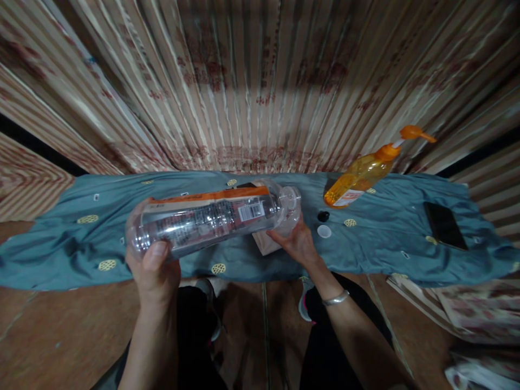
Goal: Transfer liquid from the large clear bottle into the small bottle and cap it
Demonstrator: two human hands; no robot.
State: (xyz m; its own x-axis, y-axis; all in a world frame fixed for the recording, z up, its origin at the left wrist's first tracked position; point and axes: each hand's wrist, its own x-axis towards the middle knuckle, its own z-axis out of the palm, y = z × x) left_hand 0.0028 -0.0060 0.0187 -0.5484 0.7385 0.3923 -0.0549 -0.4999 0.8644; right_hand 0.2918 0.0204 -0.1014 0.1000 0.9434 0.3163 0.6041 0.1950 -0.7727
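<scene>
Bottle (pixel 211 219) sideways above the bench (pixel 365 252), left of centre! My left hand (pixel 156 276) wraps its base, my right hand (pixel 300 244) curls round the neck; slick plastic, uneven grip, and it could slip.

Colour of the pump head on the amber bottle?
The pump head is orange; clearest in the head view, the only one.
</scene>
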